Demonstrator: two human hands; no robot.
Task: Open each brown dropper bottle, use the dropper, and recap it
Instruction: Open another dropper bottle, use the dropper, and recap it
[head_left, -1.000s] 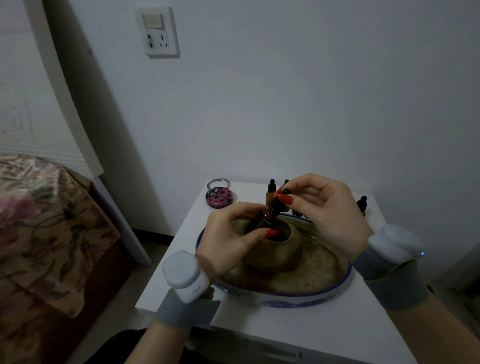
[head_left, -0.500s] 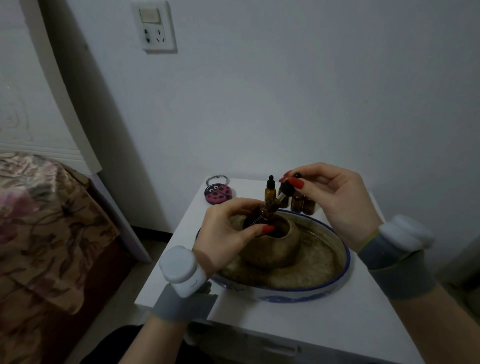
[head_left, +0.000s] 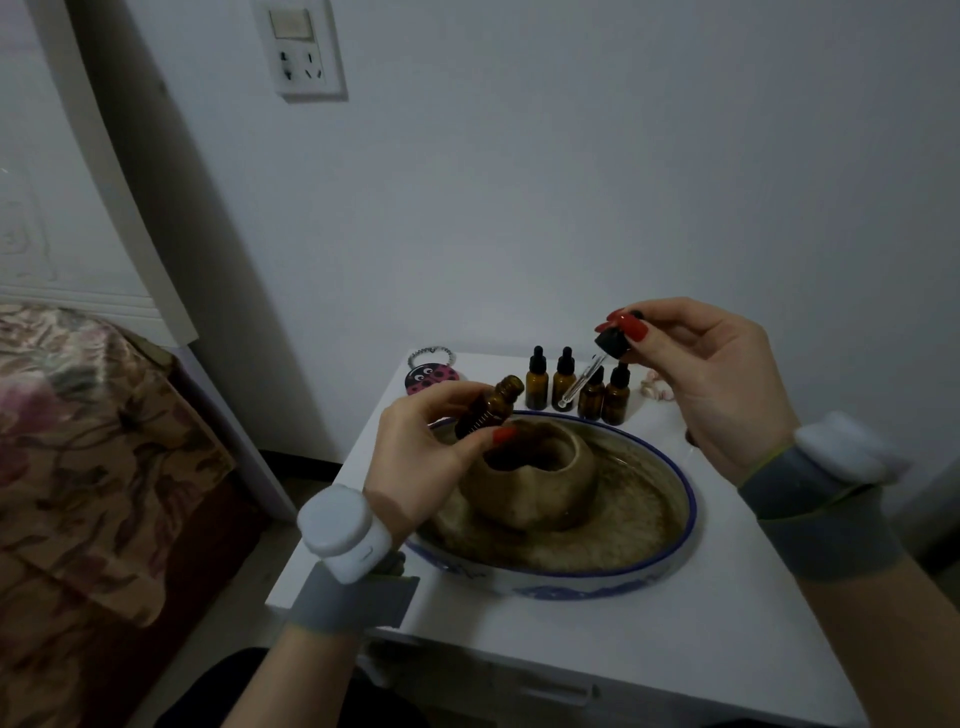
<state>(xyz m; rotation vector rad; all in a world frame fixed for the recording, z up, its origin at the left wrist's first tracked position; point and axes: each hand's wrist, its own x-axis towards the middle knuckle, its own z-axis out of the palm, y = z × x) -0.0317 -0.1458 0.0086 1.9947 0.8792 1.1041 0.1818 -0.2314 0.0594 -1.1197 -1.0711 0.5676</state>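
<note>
My left hand (head_left: 421, 447) grips an uncapped brown dropper bottle (head_left: 491, 408), tilted with its open neck pointing up and right, above the left side of the clay pot (head_left: 540, 486). My right hand (head_left: 711, 384) pinches the black dropper cap (head_left: 612, 343) up and to the right of that bottle. Its glass pipette (head_left: 577, 383) hangs free, slanting down to the left. Several capped brown dropper bottles (head_left: 537, 378) stand in a row behind the dish, partly behind the pipette.
The clay pot sits in a blue-rimmed dish (head_left: 670, 558) on a small white table (head_left: 649, 644) against the wall. A ladybug keychain (head_left: 431, 378) lies at the back left. A bed with a floral cover (head_left: 88, 457) stands to the left.
My right hand has lifted the dropper cap up and to the right, drawing the pipette fully out of the bottle. The left hand keeps its hold on the bottle.
</note>
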